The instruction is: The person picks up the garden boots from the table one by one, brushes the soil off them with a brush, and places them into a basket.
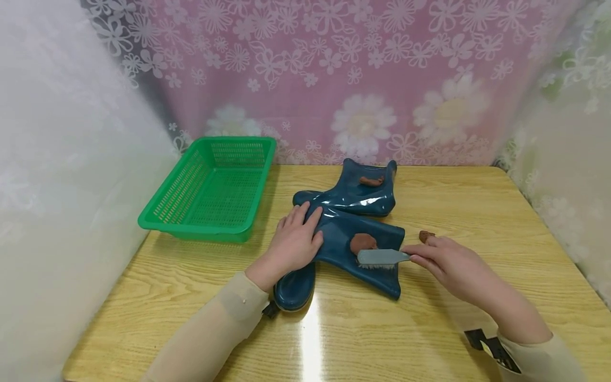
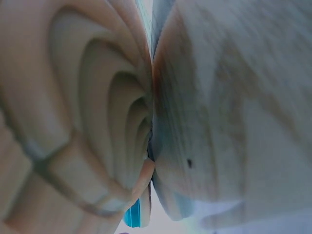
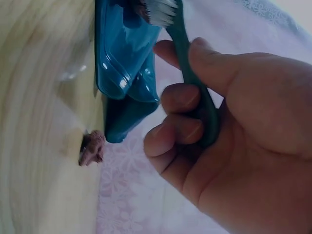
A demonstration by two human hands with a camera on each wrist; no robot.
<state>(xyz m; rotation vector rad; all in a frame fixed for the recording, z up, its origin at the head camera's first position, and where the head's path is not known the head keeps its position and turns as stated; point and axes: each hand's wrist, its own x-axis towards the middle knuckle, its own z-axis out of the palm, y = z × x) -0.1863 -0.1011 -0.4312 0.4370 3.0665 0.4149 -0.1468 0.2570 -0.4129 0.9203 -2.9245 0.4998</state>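
Two glossy dark blue rubber boots lie on their sides on the table. My left hand rests with spread fingers on the ankle of the nearer boot. A flat reddish-brown clay-like patch sticks to its shaft. My right hand grips the handle of a grey-green brush, its pale bristles down against the shaft at the patch's near edge. The farther boot carries a smaller brown lump. In the left wrist view, blurred sleeve folds and table fill most of the picture.
A green plastic basket with perforated sides stands at the left. One loose brown lump sits on the wooden table just beyond my right hand. A pink flowered curtain hangs along the back edge.
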